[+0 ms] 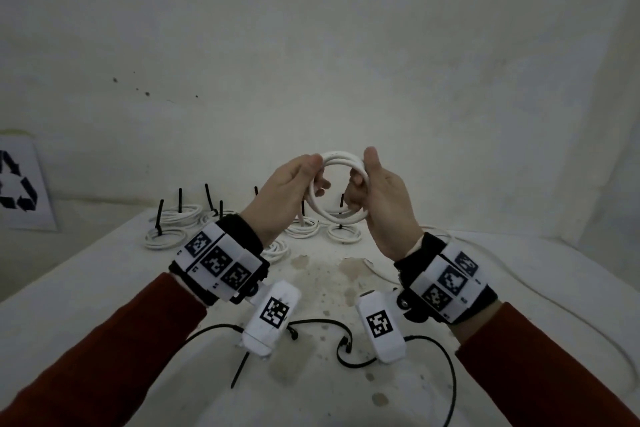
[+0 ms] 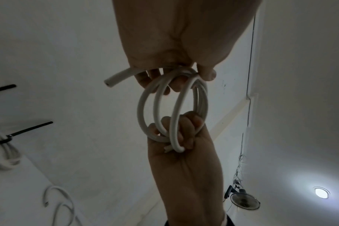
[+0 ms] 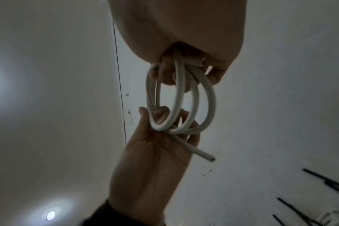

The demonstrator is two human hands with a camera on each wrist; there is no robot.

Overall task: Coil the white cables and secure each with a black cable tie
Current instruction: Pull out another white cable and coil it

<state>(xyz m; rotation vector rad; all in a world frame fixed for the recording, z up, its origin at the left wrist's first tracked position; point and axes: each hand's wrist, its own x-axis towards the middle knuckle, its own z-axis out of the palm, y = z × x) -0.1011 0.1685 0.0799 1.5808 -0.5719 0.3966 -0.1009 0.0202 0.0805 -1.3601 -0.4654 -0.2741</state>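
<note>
A white cable coil (image 1: pixel 341 157) of several loops is held upright in the air above the table, between both hands. My left hand (image 1: pixel 311 180) grips its left side, fingers curled through the loops, and a short free end (image 2: pixel 116 78) sticks out below that hand. My right hand (image 1: pixel 362 184) grips the right side, thumb up over the coil. The left wrist view shows the loops (image 2: pixel 138 110) fanned apart between the two grips; the right wrist view shows the same coil (image 3: pixel 214 104). A loose black cable tie (image 1: pixel 240 370) lies on the table near me.
Several tied coils (image 1: pixel 166 237) with black tie tails sticking up sit along the table's far side, one (image 1: pixel 344 234) right under the hands. A loose white cable (image 1: pixel 554 305) runs along the table's right. A recycling sign (image 1: pixel 20 184) leans at the left wall.
</note>
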